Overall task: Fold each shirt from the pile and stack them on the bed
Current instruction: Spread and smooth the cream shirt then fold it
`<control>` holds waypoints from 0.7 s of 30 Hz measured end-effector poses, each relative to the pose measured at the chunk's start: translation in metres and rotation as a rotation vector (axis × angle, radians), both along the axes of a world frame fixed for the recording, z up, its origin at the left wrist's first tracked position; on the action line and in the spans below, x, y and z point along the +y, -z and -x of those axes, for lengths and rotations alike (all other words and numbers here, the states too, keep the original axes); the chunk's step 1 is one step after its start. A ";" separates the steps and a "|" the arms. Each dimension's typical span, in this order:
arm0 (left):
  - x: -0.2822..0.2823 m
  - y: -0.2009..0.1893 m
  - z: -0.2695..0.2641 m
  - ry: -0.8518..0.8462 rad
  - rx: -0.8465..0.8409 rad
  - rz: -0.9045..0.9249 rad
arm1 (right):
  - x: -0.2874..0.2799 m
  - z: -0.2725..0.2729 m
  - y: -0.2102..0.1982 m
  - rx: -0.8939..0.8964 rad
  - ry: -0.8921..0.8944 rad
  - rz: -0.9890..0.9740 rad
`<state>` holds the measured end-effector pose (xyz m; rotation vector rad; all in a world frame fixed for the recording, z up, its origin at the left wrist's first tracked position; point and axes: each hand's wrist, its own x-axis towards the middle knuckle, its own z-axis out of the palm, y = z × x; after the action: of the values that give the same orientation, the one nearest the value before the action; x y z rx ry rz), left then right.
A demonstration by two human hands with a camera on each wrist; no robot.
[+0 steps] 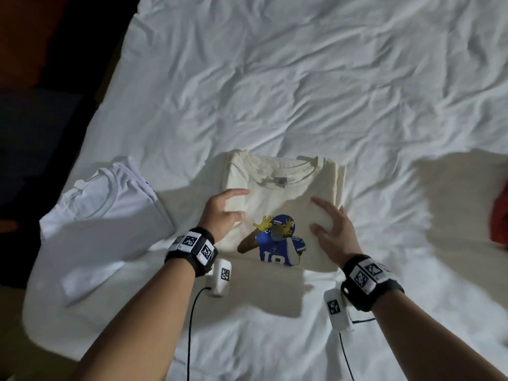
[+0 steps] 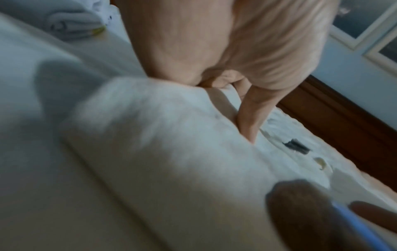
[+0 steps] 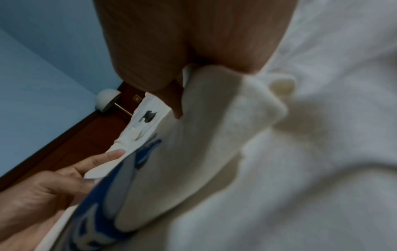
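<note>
A cream shirt [image 1: 286, 193] with a blue football-player print lies folded on the white bed sheet [image 1: 302, 92], collar away from me. My left hand [image 1: 239, 204] rests on its left part, fingers fairly straight; in the left wrist view one finger [image 2: 249, 122] presses down into the cloth. My right hand [image 1: 320, 214] lies flat on the shirt's right part, and its finger [image 3: 175, 105] presses on the fabric in the right wrist view. A folded white shirt [image 1: 107, 215] lies just left of the cream one.
A red garment [image 1: 500, 218] shows at the right edge of the bed. The bed's left edge runs along a dark floor [image 1: 41, 119]. A wooden headboard [image 2: 343, 118] and a round lamp [image 3: 107, 100] stand beyond the bed.
</note>
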<state>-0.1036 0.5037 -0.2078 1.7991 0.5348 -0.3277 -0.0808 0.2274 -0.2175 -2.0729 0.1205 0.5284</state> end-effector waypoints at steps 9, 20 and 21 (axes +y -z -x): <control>0.038 -0.042 0.033 -0.026 -0.185 0.038 | 0.044 0.002 -0.057 -0.122 -0.065 -0.090; 0.192 -0.083 0.129 -0.377 -0.252 0.030 | 0.229 0.020 -0.094 -0.152 -0.308 -0.174; 0.206 -0.081 0.138 -0.422 -0.242 0.040 | 0.247 0.021 -0.095 -0.138 -0.331 -0.168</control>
<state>-0.2413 0.7100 -0.1266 1.6104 0.7096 0.1661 -0.1022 0.4747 -0.1226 -1.9651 -0.3428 0.5713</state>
